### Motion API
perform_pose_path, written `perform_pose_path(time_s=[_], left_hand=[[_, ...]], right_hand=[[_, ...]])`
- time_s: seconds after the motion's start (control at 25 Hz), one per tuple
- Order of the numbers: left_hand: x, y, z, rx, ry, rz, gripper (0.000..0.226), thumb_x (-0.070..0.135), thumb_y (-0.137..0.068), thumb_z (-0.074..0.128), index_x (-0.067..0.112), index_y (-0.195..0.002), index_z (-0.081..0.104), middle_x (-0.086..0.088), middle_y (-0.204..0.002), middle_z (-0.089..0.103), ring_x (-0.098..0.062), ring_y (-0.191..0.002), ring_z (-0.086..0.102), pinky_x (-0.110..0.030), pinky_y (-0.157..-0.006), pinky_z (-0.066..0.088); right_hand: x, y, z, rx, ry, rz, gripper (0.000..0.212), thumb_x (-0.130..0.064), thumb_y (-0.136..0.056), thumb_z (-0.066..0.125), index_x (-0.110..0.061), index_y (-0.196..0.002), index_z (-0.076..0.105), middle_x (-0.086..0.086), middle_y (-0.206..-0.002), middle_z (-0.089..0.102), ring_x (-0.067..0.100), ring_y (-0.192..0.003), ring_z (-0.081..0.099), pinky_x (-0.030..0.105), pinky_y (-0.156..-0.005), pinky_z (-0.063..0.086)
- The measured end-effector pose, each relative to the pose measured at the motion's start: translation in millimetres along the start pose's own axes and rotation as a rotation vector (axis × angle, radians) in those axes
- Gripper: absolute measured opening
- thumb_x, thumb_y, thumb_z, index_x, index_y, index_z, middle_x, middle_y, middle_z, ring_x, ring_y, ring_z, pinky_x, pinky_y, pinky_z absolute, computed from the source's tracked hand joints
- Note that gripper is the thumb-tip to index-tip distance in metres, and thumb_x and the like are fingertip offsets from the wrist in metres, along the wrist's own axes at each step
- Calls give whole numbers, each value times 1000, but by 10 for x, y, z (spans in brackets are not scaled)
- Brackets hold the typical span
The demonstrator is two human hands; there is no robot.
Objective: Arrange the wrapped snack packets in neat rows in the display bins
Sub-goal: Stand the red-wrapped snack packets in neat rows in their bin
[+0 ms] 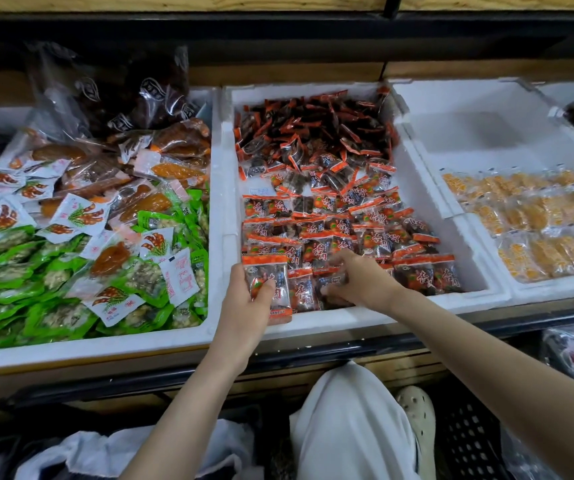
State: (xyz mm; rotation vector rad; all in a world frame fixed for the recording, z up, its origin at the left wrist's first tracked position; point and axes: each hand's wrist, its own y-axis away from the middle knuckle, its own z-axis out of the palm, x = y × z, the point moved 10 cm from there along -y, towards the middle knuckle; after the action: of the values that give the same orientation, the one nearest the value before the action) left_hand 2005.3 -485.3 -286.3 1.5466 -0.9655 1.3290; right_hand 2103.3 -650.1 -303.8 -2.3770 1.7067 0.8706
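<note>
About half done: in middle bin near half sits in rough rows, far loose pile still unsorted. At near-left corner, left grip wraps one red packet; right grip fingers curled, pinching near-row packets. Beside it, left bin jumbled, right bin yellow rows tidy. No obstruction seen.

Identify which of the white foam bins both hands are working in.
The middle bin, holding orange-edged dark packets: left hand grips one, right hand is among them. The left bin holds green and white ones, the right bin yellow.
</note>
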Motion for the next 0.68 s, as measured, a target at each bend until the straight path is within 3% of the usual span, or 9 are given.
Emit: perform_pose_path(time_s=[0.08,0.2,0.28,0.36,0.4,0.48,0.56,0.68], left_hand=[[14,-4,-42,11,-53,30,22,14,-99,49,19,-120,47,7,-110,60,-4,-100,57,-18,-77,47],[33,-1,-68,5,-79,52,22,15,-98,50,20,-119,48,13,-106,59,6,-94,55,-5,-68,43],[43,1,-84,3,-77,59,20,13,-98,51,22,-116,50,16,-103,60,9,-89,56,-2,-66,42],[54,6,-90,4,-69,58,20,12,-97,51,23,-114,51,16,-102,60,14,-83,57,-2,-66,43],[62,11,-90,5,-69,58,19,12,-97,52,22,-114,51,16,-101,61,16,-80,57,-1,-66,43],[75,22,-76,2,-71,55,18,12,-97,52,22,-112,51,15,-99,61,18,-77,56,0,-64,42],[82,43,-68,-1,-66,54,18,11,-97,52,22,-111,52,15,-99,61,15,-78,58,-1,-63,43],[75,66,-89,7,-54,53,20,11,-97,52,25,-111,53,15,-101,62,10,-84,58,-2,-65,44]], right_hand=[[-60,-19,12,-36,145,-45,49,-35,-85,66,-18,-127,48,4,-111,64,19,-90,61,31,-78,53],[-99,-16,-109,-50,179,-104,18,-29,-87,64,-19,-103,63,-4,-102,64,13,-87,60,22,-73,50],[-24,1,-365,48,-21,-41,5,-21,-88,63,-17,-86,59,-3,-87,63,13,-81,61,19,-64,47],[79,2,-544,137,-296,28,13,-15,-87,63,-12,-77,56,2,-76,64,18,-76,67,30,-68,55],[96,9,-498,124,-389,53,13,-13,-87,64,-9,-77,57,3,-74,65,15,-71,68,32,-70,57],[89,48,-303,111,-437,68,14,-11,-87,63,-7,-93,52,2,-79,63,8,-66,66,22,-59,55],[88,92,-148,169,-434,67,31,-11,-87,64,-12,-107,40,0,-86,58,10,-75,62,17,-54,49],[77,99,-51,210,-335,37,36,-12,-91,60,-12,-117,35,-1,-83,54,11,-72,54,15,-52,41]])
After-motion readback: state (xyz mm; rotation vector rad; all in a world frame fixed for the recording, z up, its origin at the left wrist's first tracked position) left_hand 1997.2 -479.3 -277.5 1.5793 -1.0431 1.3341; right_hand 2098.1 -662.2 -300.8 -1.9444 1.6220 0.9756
